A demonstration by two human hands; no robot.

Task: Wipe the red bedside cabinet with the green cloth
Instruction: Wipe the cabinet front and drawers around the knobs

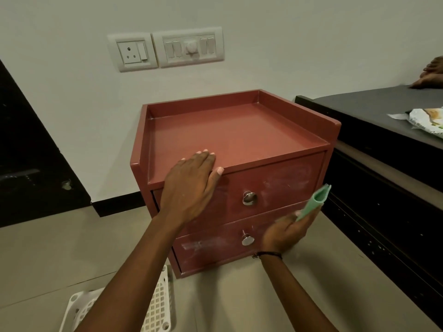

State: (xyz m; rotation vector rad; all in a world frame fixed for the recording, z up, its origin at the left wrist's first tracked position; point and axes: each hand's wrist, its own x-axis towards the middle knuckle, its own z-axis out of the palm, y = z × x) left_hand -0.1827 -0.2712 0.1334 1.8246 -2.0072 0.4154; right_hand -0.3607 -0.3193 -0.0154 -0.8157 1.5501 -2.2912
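1. Head view: the red cabinet stands on the tiled floor against a white wall, with a dark bed frame just beside it on the right.
2. The cabinet has a tray-like top with raised edges on three sides and two drawers, each with a metal knob: upper knob, lower knob. Pale smears show on both drawer fronts.
3. The left hand lies flat, palm down, over the front edge of the cabinet top, fingers together and extended, thumb resting at the lip above the upper drawer. It grips nothing.
4. The right hand is in front of the lower drawer, near its right side, palm turned up; its fingers pinch the lower end of the green cloth.
5. The cloth is folded and stands up from the hand, in front of the cabinet's right front corner. Whether it touches the cabinet cannot be told.
6. A white lattice basket lies on the floor at the bottom, partly hidden by the left forearm.
7. A socket plate and switch plate sit on the wall above the cabinet.
8. A white packet lies on the bed surface at right.
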